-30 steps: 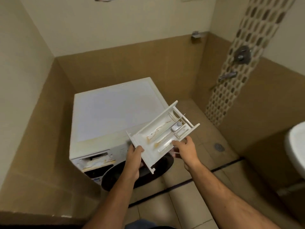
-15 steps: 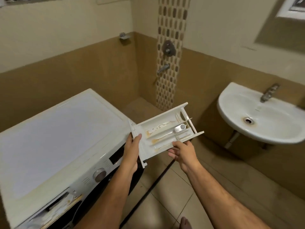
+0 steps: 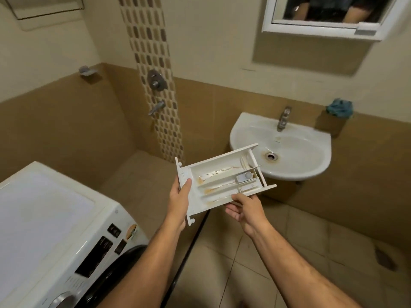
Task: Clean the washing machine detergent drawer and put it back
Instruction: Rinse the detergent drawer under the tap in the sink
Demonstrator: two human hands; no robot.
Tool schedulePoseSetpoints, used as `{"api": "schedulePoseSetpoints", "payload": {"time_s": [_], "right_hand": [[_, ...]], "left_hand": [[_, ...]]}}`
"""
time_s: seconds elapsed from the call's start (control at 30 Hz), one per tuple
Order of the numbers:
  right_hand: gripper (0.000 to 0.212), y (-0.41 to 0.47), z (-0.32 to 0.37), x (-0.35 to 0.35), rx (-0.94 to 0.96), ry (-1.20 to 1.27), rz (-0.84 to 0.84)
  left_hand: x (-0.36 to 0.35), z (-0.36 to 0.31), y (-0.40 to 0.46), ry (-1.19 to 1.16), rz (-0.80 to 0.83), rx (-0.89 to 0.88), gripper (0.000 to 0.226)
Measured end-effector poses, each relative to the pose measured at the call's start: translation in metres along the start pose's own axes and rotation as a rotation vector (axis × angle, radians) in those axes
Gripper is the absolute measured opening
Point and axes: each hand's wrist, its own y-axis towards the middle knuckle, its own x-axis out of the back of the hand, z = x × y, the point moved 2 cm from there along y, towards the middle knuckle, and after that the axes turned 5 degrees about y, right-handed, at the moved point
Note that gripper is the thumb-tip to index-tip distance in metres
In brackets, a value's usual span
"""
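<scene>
The white detergent drawer [image 3: 220,178] is out of the machine and held in the air in both hands, its open side up. Brownish residue streaks its compartments. My left hand [image 3: 179,202] grips the drawer's front panel end, thumb on top. My right hand [image 3: 244,208] holds the near long edge from below, thumb on the rim. The white washing machine [image 3: 55,223] stands at the lower left. The drawer's far end hangs just in front of the white wall sink [image 3: 289,150].
A tap [image 3: 283,118] sits at the sink's back rim, with a teal cloth [image 3: 339,107] on the ledge to its right. A shower mixer [image 3: 156,82] and spout are on the mosaic strip. A mirror [image 3: 322,14] hangs above the sink. The floor is tiled.
The view has swung right, from the washing machine toward the sink. The drawer, held in both hands the whole time, has moved away from the machine and now hangs close to the sink.
</scene>
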Motion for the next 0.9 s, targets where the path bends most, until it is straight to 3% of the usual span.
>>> {"api": "schedulePoseSetpoints", "payload": {"time_s": [0.27,0.5,0.9], "right_hand": [[0.035,0.034,0.065,0.055,0.028,0.034,-0.013],[0.037,0.059,0.1,0.098,0.06,0.135,-0.146],[0.037,0.137,0.163,0.109,0.136,0.203,-0.282]], "left_hand": [[-0.093,-0.005,0.033,-0.011,0.072,0.019,0.032],[-0.165,0.001,0.064,0.057,0.15,0.059,0.031],[-0.259,-0.001,0.178,0.243,0.32,0.051,0.041]]}}
